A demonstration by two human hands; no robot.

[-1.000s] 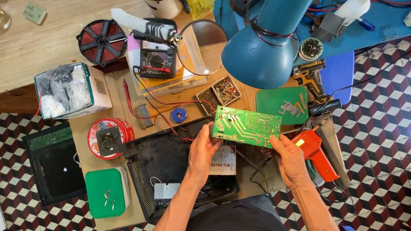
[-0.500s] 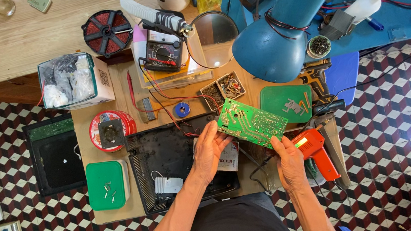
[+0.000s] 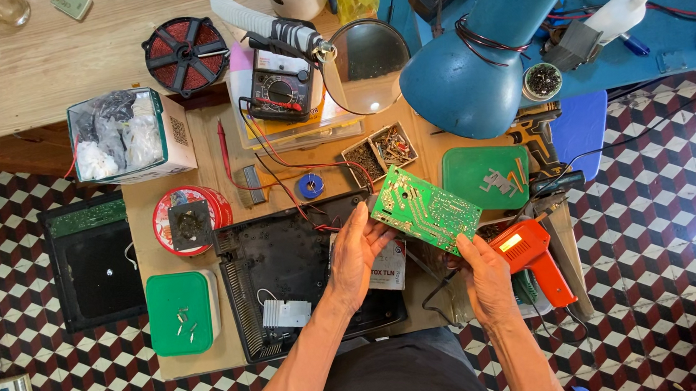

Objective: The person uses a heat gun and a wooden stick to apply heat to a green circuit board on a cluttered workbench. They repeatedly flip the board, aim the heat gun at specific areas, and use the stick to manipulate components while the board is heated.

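Observation:
Both hands hold up a green circuit board (image 3: 425, 209), solder side toward me, above a small wooden work table (image 3: 142, 222). My left hand (image 3: 356, 252) supports the board's lower left edge with spread fingers. My right hand (image 3: 484, 274) grips its lower right corner. Under the board lies an open black device casing (image 3: 286, 259) with wires and a small white part inside. An orange soldering gun (image 3: 538, 258) rests just right of my right hand.
A blue desk lamp (image 3: 486, 49) hangs over the table's right side. A multimeter (image 3: 280, 92), magnifier (image 3: 369, 51), parts tray (image 3: 382, 150), red tin (image 3: 187, 222), green lids (image 3: 180, 312) (image 3: 489, 176) and a box of bags (image 3: 129, 135) crowd the table. A black panel (image 3: 89, 260) lies on the checkered floor.
The board has tilted slightly, its left end rising and its right end dropping. Both hands kept their hold; the view shifted a little.

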